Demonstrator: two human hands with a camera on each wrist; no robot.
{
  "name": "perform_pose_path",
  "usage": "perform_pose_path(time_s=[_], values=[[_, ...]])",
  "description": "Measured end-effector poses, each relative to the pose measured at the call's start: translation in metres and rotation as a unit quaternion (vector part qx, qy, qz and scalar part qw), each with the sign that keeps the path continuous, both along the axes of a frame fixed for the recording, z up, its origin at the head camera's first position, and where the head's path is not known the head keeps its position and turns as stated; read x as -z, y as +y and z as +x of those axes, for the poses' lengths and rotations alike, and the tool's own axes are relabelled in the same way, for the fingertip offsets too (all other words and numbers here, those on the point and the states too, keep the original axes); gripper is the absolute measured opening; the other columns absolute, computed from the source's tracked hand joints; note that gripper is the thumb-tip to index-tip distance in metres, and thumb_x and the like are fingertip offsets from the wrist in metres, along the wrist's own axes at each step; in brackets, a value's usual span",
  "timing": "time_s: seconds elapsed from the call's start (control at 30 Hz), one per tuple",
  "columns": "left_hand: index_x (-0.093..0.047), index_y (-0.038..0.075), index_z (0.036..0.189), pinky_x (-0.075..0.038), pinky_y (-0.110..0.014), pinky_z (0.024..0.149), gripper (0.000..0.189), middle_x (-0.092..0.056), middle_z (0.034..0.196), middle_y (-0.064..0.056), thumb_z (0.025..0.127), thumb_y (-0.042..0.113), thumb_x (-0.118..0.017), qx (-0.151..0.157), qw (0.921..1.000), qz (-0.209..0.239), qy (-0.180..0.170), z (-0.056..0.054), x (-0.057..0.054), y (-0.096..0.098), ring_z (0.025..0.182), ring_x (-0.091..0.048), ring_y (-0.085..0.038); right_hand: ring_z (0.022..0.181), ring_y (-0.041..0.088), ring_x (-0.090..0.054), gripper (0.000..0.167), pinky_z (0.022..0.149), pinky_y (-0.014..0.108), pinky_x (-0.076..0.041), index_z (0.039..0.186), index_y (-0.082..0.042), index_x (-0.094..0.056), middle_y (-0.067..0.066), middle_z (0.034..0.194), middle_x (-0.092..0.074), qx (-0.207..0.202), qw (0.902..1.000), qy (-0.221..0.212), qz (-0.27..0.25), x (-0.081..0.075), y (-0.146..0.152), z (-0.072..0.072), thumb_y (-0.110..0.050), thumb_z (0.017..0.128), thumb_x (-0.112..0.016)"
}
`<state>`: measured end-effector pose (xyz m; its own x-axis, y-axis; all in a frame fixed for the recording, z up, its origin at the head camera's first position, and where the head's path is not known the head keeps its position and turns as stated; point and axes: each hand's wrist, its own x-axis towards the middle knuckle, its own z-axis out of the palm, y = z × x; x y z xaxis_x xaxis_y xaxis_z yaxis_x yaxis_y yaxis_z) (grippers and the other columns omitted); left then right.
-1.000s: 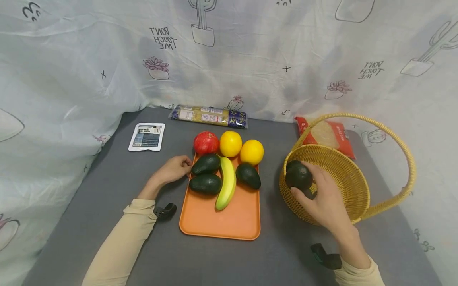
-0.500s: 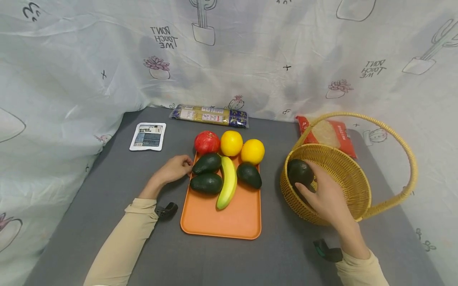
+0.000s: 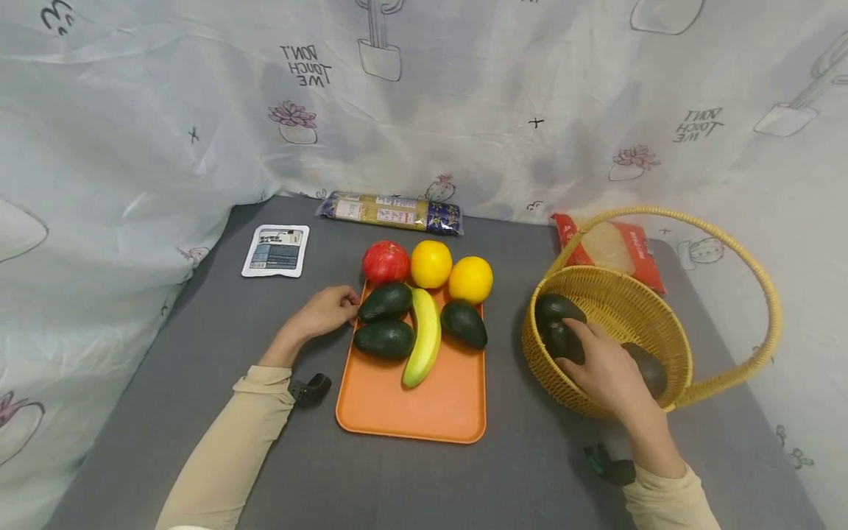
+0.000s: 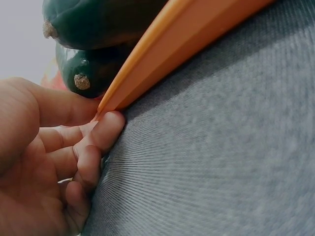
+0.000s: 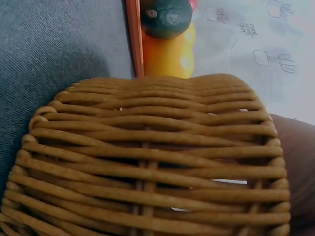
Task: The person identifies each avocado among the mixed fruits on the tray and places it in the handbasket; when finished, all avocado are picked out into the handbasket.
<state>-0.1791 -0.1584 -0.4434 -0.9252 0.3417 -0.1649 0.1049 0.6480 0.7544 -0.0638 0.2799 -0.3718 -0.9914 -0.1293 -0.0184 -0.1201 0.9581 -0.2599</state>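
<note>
My left hand (image 3: 326,312) pinches the left rim of an orange tray (image 3: 411,412); in the left wrist view, thumb and forefinger sit on either side of the rim (image 4: 129,61). On the tray lie a banana (image 3: 422,340), several avocados (image 3: 384,339), a pomegranate (image 3: 385,262) and two oranges (image 3: 470,280). My right hand (image 3: 612,372) reaches inside a wicker basket (image 3: 619,276), its thumb and fingers around an avocado (image 3: 561,343). Another avocado (image 3: 559,307) lies just behind that one, and a third (image 3: 645,368) is partly hidden by the hand. Wickerwork (image 5: 152,147) hides the right fingers in the right wrist view.
A tall handle (image 3: 771,309) arches over the basket's right side. Behind the basket lies a red bag (image 3: 612,246). A pasta packet (image 3: 391,213) lies at the back, and a flat white-edged pack (image 3: 275,251) at the left. Printed cloth (image 3: 424,96) hangs behind the grey table.
My right hand has lowered the avocado deeper into the basket, and the avocados behind and to the right now show more. My left hand has stayed at the tray's rim.
</note>
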Motion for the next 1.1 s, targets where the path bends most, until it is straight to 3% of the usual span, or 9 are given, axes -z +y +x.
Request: perform_pose_path(time_s=[0.3, 0.37, 0.47, 0.6, 0.7, 0.9, 1.1], values=[[-0.063, -0.001, 0.099, -0.041, -0.027, 0.071, 0.017, -0.07, 0.074, -0.008, 0.09, 0.012, -0.056, 0.007, 1.0, 0.006, 0.0, 0.0, -0.002, 0.002, 0.069, -0.061, -0.013, 0.108, 0.047, -0.059, 0.066, 0.081, 0.063, -0.046, 0.141, -0.006, -0.045, 0.025, 0.129, -0.057, 0.009, 0.9999, -0.006, 0.006, -0.002, 0.001, 0.002, -0.026, 0.084, -0.073], [-0.063, -0.002, 0.099, -0.041, -0.027, 0.07, 0.017, -0.07, 0.074, -0.009, 0.09, 0.011, -0.056, 0.009, 0.9999, 0.006, -0.002, 0.0, -0.003, 0.003, 0.068, -0.061, -0.012, 0.11, 0.048, -0.059, 0.065, 0.082, 0.064, -0.046, 0.141, -0.007, -0.045, 0.025, 0.131, -0.056, 0.018, 0.9998, 0.009, -0.001, -0.005, -0.002, 0.005, -0.027, 0.086, -0.071], [-0.063, -0.002, 0.099, -0.041, -0.026, 0.07, 0.017, -0.07, 0.075, -0.009, 0.09, 0.01, -0.056, 0.01, 0.9999, 0.005, -0.001, 0.0, -0.004, 0.003, 0.068, -0.061, -0.013, 0.108, 0.046, -0.06, 0.056, 0.08, 0.062, -0.046, 0.136, -0.006, -0.051, 0.023, 0.128, -0.058, 0.024, 0.9954, 0.089, -0.028, -0.009, -0.014, 0.008, -0.022, 0.086, -0.071], [-0.063, -0.002, 0.099, -0.041, -0.027, 0.069, 0.017, -0.071, 0.076, -0.01, 0.09, 0.01, -0.056, 0.008, 0.9999, 0.008, -0.004, -0.001, -0.005, 0.002, 0.069, -0.062, -0.014, 0.104, 0.04, -0.062, 0.047, 0.081, 0.056, -0.05, 0.126, -0.003, -0.06, 0.02, 0.119, -0.063, -0.015, 0.9702, 0.231, -0.071, -0.013, -0.045, 0.008, -0.012, 0.082, -0.073], [-0.062, -0.003, 0.099, -0.042, -0.027, 0.07, 0.017, -0.071, 0.077, -0.011, 0.09, 0.009, -0.056, 0.008, 0.9999, 0.013, -0.006, -0.001, -0.005, 0.002, 0.07, -0.062, -0.014, 0.105, 0.037, -0.062, 0.048, 0.084, 0.053, -0.051, 0.125, -0.003, -0.061, 0.018, 0.123, -0.062, -0.054, 0.9569, 0.274, -0.08, -0.012, -0.073, 0.004, -0.012, 0.08, -0.074], [-0.062, -0.003, 0.1, -0.042, -0.027, 0.072, 0.016, -0.071, 0.078, -0.011, 0.091, 0.009, -0.056, 0.007, 0.9999, 0.01, -0.001, 0.0, -0.003, 0.0, 0.072, -0.062, -0.015, 0.109, 0.038, -0.061, 0.051, 0.086, 0.052, -0.052, 0.131, -0.008, -0.057, 0.02, 0.131, -0.058, -0.092, 0.9603, 0.257, -0.058, -0.004, -0.12, -0.016, -0.019, 0.084, -0.073], [-0.062, -0.003, 0.099, -0.042, -0.027, 0.072, 0.016, -0.071, 0.078, -0.012, 0.091, 0.009, -0.056, 0.008, 0.9999, 0.011, -0.002, 0.001, -0.005, 0.0, 0.072, -0.062, -0.016, 0.117, 0.044, -0.056, 0.055, 0.089, 0.056, -0.049, 0.136, -0.009, -0.053, 0.025, 0.136, -0.053, -0.078, 0.9724, 0.218, -0.031, 0.005, -0.141, -0.039, -0.025, 0.087, -0.071]])
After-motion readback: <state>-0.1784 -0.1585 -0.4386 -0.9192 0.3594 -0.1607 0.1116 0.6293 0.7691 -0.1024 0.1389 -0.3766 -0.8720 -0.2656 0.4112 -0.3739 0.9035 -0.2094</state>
